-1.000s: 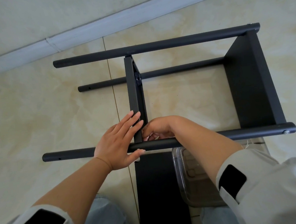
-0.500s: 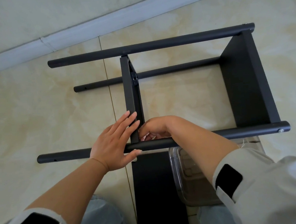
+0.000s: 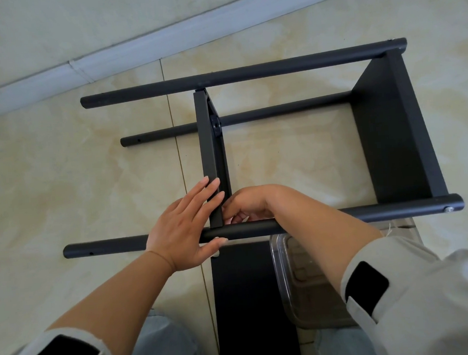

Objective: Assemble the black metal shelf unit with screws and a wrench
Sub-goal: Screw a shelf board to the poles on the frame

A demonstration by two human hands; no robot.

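Note:
The black metal shelf unit lies on its side on the tiled floor. Its near pole [image 3: 395,210] runs left to right, with a screw head [image 3: 448,209] at its right end. A middle shelf panel [image 3: 206,140] stands on edge between the near and far poles [image 3: 247,72]. My left hand [image 3: 183,225] lies flat with straight fingers against that panel's near end and across the near pole. My right hand [image 3: 245,204] reaches under the pole just right of the panel, fingers curled at the joint; what they hold is hidden. An end shelf panel [image 3: 396,138] is fixed at the right.
A loose black panel [image 3: 247,301] lies on the floor between my knees. Beside it on the right sits a clear plastic box [image 3: 299,289], partly under my right forearm. A white skirting board [image 3: 135,49] and the wall run along the far side.
Both hands stay at the same joint; the view has shifted slightly. My right hand's fingers keep working under the pole.

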